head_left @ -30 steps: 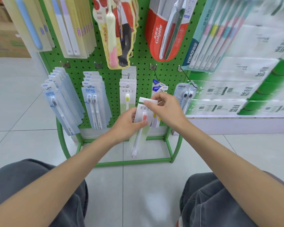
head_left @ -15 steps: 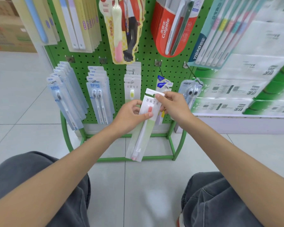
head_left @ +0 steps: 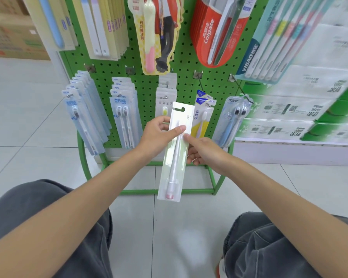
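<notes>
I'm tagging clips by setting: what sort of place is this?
Probably a shop: a green pegboard rack hung with carded toothbrushes like the held toothbrush pack, Colgate packs, and stacked tissue packs beside it.

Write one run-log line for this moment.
left hand: grips white plastic toothbrush pack | right hand: holds its right edge | green pegboard rack: behind

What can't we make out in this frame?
Head view:
- toothbrush pack: print washed out, partly under the thumb of the left hand.
- right hand: fingers hidden behind the pack.
- Colgate pack: top cut off by the frame edge.
- tissue packs: blurred, text unreadable.
</notes>
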Tool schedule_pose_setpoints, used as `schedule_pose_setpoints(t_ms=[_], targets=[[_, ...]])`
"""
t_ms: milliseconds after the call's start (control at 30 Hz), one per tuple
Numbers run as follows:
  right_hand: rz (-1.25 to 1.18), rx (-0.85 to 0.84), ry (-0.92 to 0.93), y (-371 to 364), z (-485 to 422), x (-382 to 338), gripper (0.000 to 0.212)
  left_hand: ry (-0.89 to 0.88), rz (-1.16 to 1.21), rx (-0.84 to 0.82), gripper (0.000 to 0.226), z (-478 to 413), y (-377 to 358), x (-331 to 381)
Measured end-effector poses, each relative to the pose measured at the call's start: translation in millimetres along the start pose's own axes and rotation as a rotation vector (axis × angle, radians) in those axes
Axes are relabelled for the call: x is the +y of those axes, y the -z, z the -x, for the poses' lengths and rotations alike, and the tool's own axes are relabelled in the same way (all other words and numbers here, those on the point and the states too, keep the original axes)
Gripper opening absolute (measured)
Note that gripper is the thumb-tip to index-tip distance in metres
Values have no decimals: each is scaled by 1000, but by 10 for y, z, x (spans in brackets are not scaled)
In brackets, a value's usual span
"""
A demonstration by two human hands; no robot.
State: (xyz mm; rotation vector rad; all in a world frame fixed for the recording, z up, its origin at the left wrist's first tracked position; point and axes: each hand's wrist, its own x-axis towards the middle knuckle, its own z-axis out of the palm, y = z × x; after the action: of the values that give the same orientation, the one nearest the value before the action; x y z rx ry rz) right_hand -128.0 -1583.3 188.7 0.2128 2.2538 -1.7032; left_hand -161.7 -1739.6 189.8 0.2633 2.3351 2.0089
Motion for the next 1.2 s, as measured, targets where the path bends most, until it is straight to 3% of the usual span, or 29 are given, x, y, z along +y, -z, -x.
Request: schedule_pose_setpoints(t_ms=[433,667,767,900,1033,1200], targets=[[148,-235,-123,-121,219,411,24,73,39,85,42,-66,-27,38],[57,-367,-132,-89,302,506,39,78,49,105,42,-77,-72,81],[46,-355,-101,-85,302,534,36,76,52,107,40,-80,-79,99],[207,-317,-21,-110,288,559,31,82,32,101,45,-74,-74,105],[270,-217,60,-144,256,593,24,29,-68,4,43,-38,-61,121],[701,-61,243,-181,277,547,27,-40,-375,-86,79,12,-79,106]])
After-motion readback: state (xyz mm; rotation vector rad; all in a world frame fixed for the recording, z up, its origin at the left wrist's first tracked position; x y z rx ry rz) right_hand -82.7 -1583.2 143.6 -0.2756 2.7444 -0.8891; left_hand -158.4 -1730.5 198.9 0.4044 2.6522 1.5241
